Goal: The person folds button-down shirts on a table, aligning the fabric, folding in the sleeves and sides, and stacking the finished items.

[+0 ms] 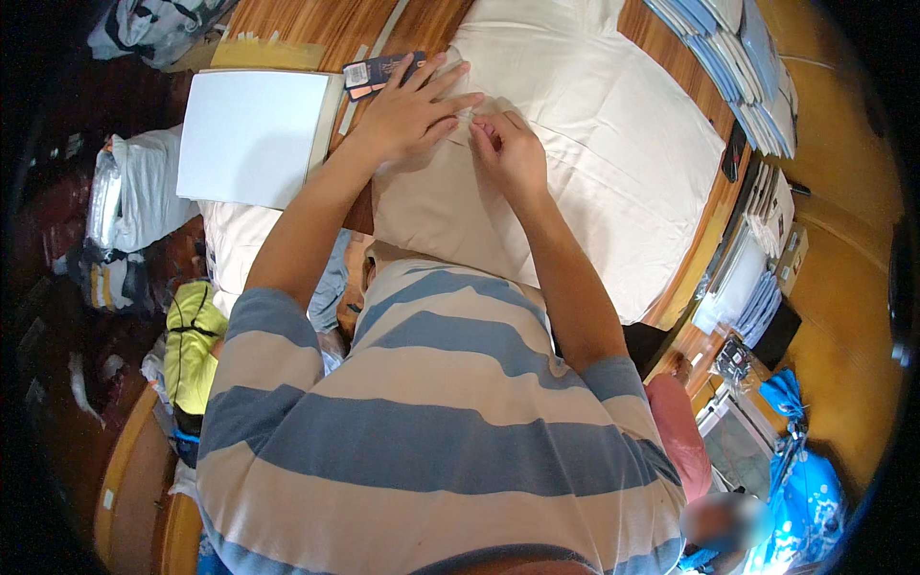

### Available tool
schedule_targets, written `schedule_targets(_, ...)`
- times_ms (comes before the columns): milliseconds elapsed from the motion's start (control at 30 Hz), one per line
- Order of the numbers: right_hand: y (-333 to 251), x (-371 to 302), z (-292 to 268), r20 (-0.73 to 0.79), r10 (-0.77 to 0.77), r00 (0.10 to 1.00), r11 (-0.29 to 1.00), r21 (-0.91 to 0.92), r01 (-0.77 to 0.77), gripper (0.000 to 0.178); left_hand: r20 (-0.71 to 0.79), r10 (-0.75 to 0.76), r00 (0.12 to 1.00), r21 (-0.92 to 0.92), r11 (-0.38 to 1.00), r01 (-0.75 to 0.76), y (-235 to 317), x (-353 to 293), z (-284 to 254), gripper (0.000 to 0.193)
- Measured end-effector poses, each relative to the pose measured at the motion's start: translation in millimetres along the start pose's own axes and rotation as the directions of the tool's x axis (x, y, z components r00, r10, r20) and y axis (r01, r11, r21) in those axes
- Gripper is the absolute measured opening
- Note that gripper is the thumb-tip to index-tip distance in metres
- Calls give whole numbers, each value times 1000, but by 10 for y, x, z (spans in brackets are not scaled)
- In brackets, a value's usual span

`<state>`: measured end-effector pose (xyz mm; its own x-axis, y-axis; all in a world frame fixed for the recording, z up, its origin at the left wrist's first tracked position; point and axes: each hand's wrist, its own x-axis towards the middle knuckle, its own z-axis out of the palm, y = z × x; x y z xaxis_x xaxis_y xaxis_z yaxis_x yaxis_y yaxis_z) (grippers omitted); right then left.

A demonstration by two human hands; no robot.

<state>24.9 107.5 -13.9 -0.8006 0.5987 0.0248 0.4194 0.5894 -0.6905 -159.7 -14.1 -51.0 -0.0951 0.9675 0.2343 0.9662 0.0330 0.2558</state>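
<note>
Wooden table [316,24]: left hand [407,110] flat on cream cloth [594,144], right hand [508,149] pinching it; white board [251,134] beside

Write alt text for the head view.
Both hands work on cream fabric on a wooden table: the left hand presses flat while the right hand pinches a fold. A white board lies to the left.

White board [251,134], stacked blue packets [733,57], yellow bag [192,345]

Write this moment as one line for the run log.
left hand: flat on cream fabric | right hand: pinching fabric fold | table: white box, dark card
</note>
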Motion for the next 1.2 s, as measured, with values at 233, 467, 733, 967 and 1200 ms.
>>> schedule_targets(233,70,58,119,16,-220,975,974,-55,221,13,-40,-24,999,-44,999,22,2,-23,-21,46)
schedule_targets(467,43,51,119,44,-232,972,969,-82,235,11,-167,-23,986,-125,992,2,-17,-34,21,43)
schedule_targets(733,61,186,17,178,-171,969,981,-65,185,15,-210,-16,978,-102,995,-5,-46,11,114,42)
schedule_targets(967,118,303,52,214,-325,921,939,-38,341,24,-256,-60,965,-89,995,39,-101,-149,97,43)
schedule_targets(1200,232,90,-229,242,-294,925,942,-88,323,25,-323,6,946,-140,989,-54,132,194,434,33)
